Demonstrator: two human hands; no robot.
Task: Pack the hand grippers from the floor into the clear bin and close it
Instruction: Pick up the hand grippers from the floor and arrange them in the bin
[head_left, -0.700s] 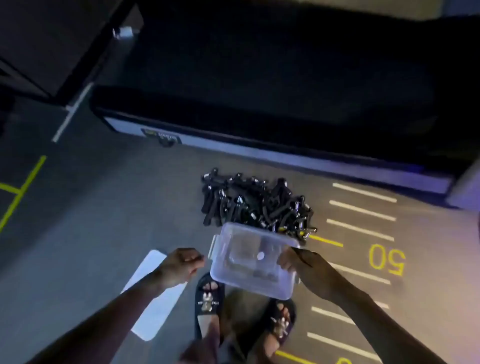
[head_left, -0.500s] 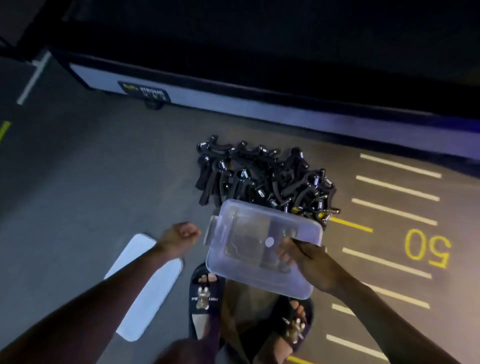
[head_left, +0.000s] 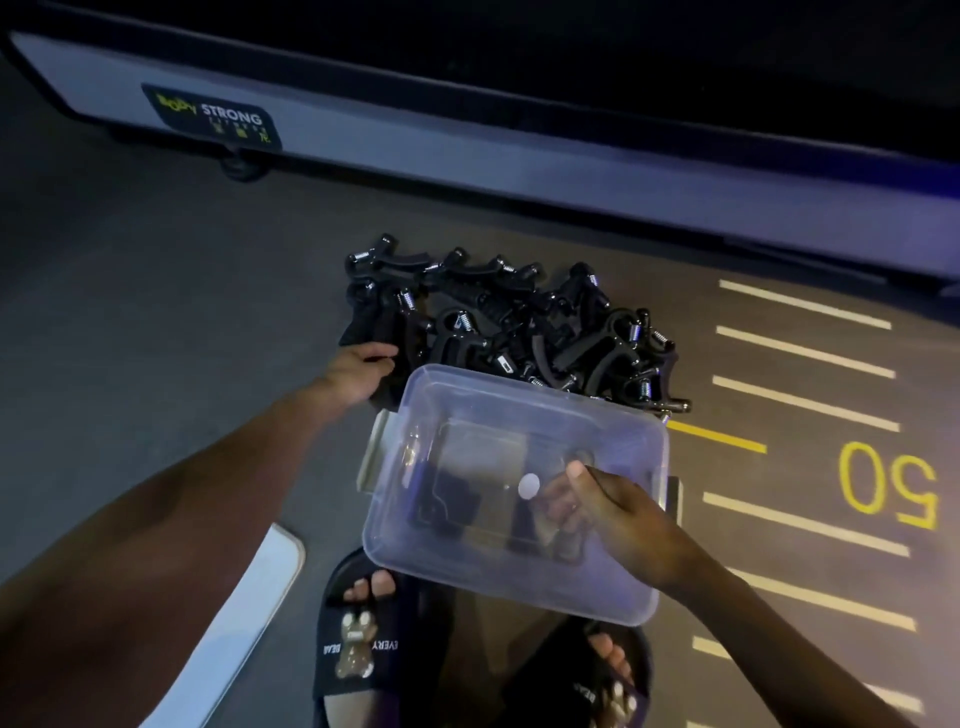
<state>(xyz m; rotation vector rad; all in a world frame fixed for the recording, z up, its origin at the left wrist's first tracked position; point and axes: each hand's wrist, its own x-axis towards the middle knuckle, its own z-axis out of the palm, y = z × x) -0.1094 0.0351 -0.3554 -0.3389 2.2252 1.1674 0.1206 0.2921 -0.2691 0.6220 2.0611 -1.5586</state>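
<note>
A heap of several black hand grippers with metal springs lies on the grey floor. My left hand reaches its left edge, and the fingertips touch a black handle there without closing round it. My right hand holds the clear bin by its right rim, thumb inside, fingers under the wall. The bin hangs tilted just in front of the heap, above my feet. Dark shapes show through its bottom; I cannot tell whether they lie inside it.
The bin's white lid lies on the floor at the lower left, partly under my left arm. My black sandals stand below the bin. A long grey machine base runs behind the heap. Painted lines and a yellow "50" mark the floor on the right.
My left hand has moved forward from beside the bin to the heap's left edge and uncurled. The view has come closer and lower. My right hand keeps its hold on the bin.
</note>
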